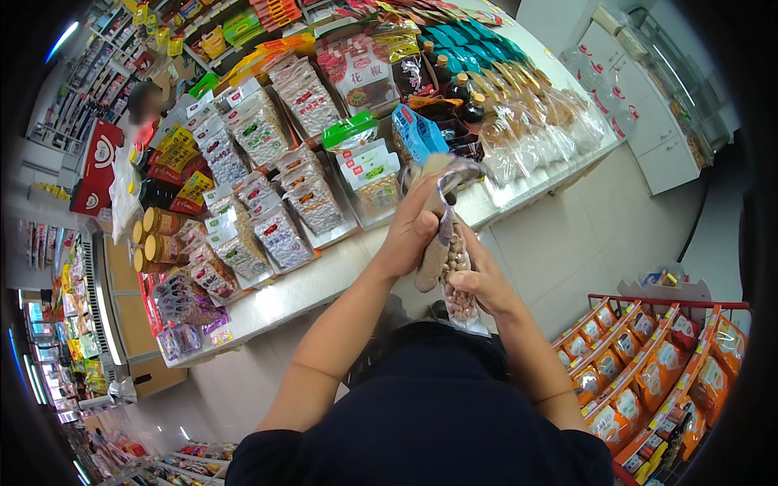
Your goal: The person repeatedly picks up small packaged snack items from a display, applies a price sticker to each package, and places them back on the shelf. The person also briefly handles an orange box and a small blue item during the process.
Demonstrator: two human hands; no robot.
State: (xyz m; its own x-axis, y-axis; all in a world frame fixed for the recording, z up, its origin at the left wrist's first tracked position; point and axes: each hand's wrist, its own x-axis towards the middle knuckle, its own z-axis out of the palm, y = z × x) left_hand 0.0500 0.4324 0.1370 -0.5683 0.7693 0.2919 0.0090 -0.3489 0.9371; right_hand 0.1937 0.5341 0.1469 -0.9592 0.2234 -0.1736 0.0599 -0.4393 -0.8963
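Note:
My left hand [411,234] is closed around a greyish-brown cloth [431,261], its upper end blurred above the fingers. Beside it, my right hand [486,276] grips a clear plastic packet [460,291] filled with pale round pieces that look like nuts or beans. The cloth and the packet touch in front of my chest. Past my hands, a display table holds cartons of vacuum-packed grains or beans [316,206], a carton of clear-windowed packets [377,194] and a blue bag [418,136].
The metal table edge [285,297] runs diagonally before me. Dark bottles [459,91] and clear plastic bags [535,140] stand on its right part. A red-framed rack of orange packets [656,364] is at lower right. White cabinets [662,140] stand upper right; a person [146,109] is at upper left.

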